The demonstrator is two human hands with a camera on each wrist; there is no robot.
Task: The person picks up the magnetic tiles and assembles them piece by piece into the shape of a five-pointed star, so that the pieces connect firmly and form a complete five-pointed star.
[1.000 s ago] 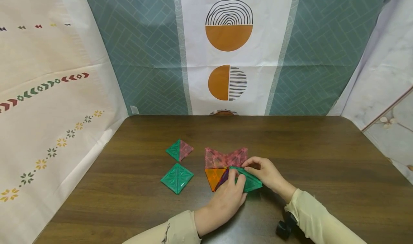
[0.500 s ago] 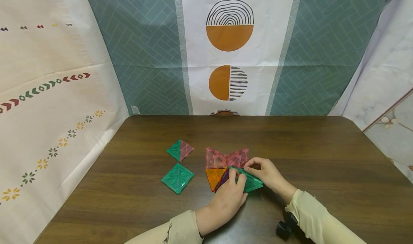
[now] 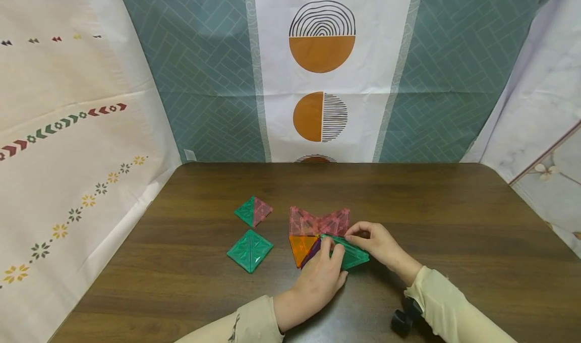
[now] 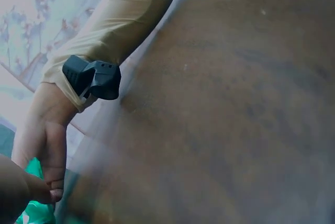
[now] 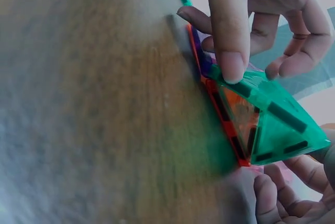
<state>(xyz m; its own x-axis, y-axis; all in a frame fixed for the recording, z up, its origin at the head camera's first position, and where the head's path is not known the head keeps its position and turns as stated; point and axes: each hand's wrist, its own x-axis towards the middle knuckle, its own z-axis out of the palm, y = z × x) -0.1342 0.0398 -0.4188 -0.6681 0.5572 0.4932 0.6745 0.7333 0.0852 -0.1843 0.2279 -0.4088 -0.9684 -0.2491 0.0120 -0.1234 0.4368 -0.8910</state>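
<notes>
Translucent green triangular magnetic tiles (image 3: pixel 355 257) are raised off the table at a slant and joined along an edge. My left hand (image 3: pixel 315 285) pinches them from the near left, its thumb lying on a green edge in the right wrist view. At their upper right corner, my right hand (image 3: pixel 379 244) grips with thumb and fingers; in the right wrist view its fingers (image 5: pixel 267 198) are curled by the green tip. Beside the green piece lie a purple tile (image 3: pixel 311 252), partly hidden by my left hand, and an orange triangle (image 3: pixel 302 248). Pink tiles (image 3: pixel 300 223) adjoin behind them.
Left of my hands lie a green diamond of two triangles (image 3: pixel 249 251) and a smaller green-and-pink diamond (image 3: pixel 245 212). The brown wooden table (image 3: pixel 190 292) ends at a patterned cloth backdrop (image 3: pixel 209 91). A black wrist camera (image 3: pixel 401 322) sits under my right sleeve.
</notes>
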